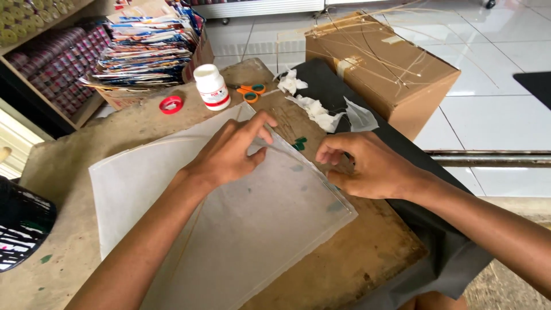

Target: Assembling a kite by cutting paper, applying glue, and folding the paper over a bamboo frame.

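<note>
Nearest the person, a large sheet of thin white paper (229, 229) lies flat across the middle of the worn brown surface (74, 189), one corner pointing toward its near right edge. A thin stick runs under the paper, showing as a faint line up its middle.

The left hand (229, 154) rests on the paper's far right edge, fingers bent and pinched lightly on the fold there, thumb tucked underneath. The right hand (367, 166) sits just beside it on the same edge, fingers curled in and pressing down; whether it grips anything I cannot tell.

The step in hand looks like folding or pressing the paper's border over a thin frame line. The next move likely calls for a steady, even press along that edge so the delicate paper does not tear or wrinkle.

Beyond the hands lie torn white paper scraps (318, 112) on a dark sheet (442, 252). Farther back, near the surface's far edge, stand a white glue bottle (212, 86), orange-handled scissors (251, 92) and a red tape roll (171, 104). A cardboard box (390, 69) with thin sticks sits on the floor to the right.
</note>
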